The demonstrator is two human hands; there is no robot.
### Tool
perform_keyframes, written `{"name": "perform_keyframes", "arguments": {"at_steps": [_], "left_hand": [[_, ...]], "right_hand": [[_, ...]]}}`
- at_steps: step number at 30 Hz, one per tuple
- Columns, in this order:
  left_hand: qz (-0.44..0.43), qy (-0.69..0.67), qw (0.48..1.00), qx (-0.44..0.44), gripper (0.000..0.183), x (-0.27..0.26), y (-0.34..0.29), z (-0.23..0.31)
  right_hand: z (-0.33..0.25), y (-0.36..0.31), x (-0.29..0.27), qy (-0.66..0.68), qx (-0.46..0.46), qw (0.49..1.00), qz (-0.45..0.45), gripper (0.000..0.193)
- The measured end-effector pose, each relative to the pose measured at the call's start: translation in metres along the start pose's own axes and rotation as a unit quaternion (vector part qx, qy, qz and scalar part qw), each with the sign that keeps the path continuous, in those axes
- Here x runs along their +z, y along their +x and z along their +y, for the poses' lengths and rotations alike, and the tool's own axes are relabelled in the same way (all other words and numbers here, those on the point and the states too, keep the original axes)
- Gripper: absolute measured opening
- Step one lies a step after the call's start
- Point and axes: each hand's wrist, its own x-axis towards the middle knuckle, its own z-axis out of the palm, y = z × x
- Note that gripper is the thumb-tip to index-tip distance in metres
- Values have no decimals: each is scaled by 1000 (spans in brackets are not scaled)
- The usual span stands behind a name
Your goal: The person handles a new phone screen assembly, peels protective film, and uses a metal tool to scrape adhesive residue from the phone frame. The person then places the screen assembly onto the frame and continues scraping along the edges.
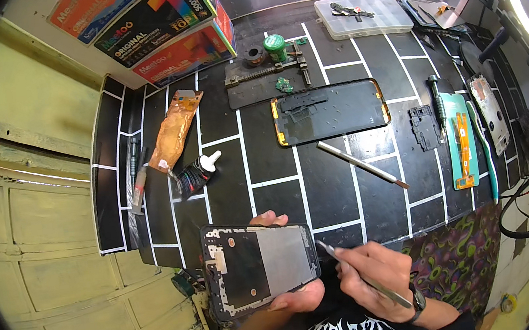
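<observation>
My left hand (299, 298) grips a phone's mid-frame (285, 257) by its long sides, fingertips on the far edge and thumb on the near one. The frame is tilted, its black and silver inner face showing. In my right hand (375, 276) is a slim metal hand tool (390, 295), held like a pen; its exact kind cannot be made out. The tool's narrow tip is beside the frame's right edge; I cannot tell whether they touch. Beyond lies a black phone panel (337, 112) with yellow-orange corners, and a brush (362, 164) with a pale handle.
Behind are a board holder (261, 74), a green-lidded jar (275, 48) and a clear plastic case (365, 20). At left lie a black bottle (194, 177), a syringe (139, 191) and a copper-coloured sheet (175, 129). Rightward are a screwdriver (437, 103) and an orange flex cable (464, 149).
</observation>
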Motion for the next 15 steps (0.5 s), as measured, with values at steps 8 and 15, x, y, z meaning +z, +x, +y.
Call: {"name": "perform_keyframes", "arguments": {"at_steps": [8,15], "left_hand": [[-188,54,971,139,78,-32,24,-13],[-51,3,998,38,76,-15,8,-7]], "right_hand": [[-6,-13,1,-34,-39,999,-8,34],[5,-5,7,-38,-62,997,-6,42]]}}
